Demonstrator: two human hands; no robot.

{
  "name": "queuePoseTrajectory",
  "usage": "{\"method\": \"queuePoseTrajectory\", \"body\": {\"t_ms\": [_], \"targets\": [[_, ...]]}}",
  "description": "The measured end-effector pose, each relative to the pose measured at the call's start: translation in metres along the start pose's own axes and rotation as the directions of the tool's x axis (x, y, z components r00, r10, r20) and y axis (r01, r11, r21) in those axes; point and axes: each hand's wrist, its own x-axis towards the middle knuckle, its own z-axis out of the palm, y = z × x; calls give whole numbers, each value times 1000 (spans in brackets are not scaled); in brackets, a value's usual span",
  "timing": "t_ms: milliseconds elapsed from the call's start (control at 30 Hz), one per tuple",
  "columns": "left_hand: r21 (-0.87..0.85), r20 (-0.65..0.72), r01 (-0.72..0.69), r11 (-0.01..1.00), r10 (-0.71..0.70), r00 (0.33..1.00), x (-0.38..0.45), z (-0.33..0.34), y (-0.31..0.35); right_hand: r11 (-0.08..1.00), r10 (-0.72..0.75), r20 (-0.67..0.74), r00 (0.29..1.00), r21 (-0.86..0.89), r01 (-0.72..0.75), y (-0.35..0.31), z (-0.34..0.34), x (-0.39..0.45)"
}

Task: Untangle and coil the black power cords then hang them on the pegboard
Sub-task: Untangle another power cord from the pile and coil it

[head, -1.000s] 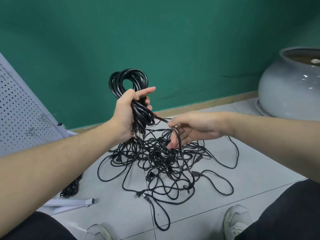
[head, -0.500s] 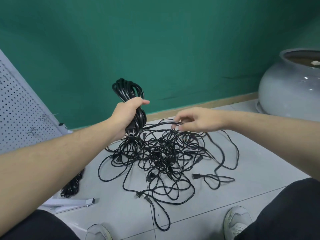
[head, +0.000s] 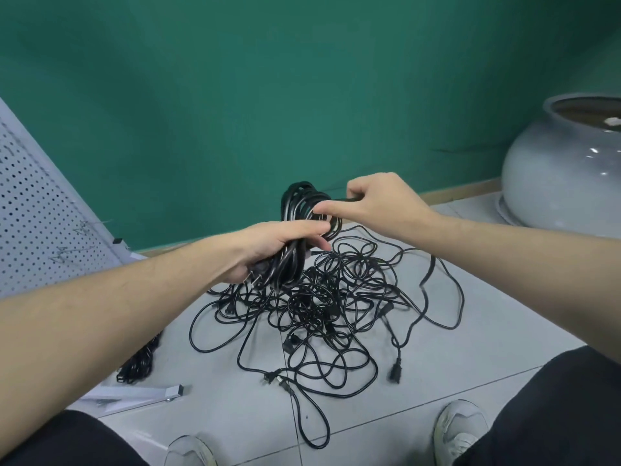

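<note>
Now the coil [head: 304, 210] is gripped low in the left hand [head: 275, 245], and the right hand [head: 373, 203] has been raised from the floor tangle [head: 319, 297] to pinch, seemingly, 1 strand against it; another wrap is probably being laid, with the pegboard [head: 40, 210] waiting.

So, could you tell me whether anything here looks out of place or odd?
Yes: a tangle of cords sprawls loose over the floor. The left hand grips a coil; the right hand pinches a strand at its top.
</note>
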Motion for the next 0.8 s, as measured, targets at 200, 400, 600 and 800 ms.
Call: {"method": "queuePoseTrajectory", "body": {"t_ms": [200,400,600,800], "targets": [[-6,-140,-43,999,42,989,3,1,-7,906,-38,192,981,421,-47,4,-2,2],[-155,-48,-168,974,162,986,-2,11,-3,732,-20,92,996,680,-48,-2,8,0],[-156,-11,-220,963,221,975,-7,25,3,734,137,164,977,646,-212,-12,16,-4],[-178,4,-232,956,236,972,-10,25,0,498,206,271,940,798,-339,-14,28,2]]}}
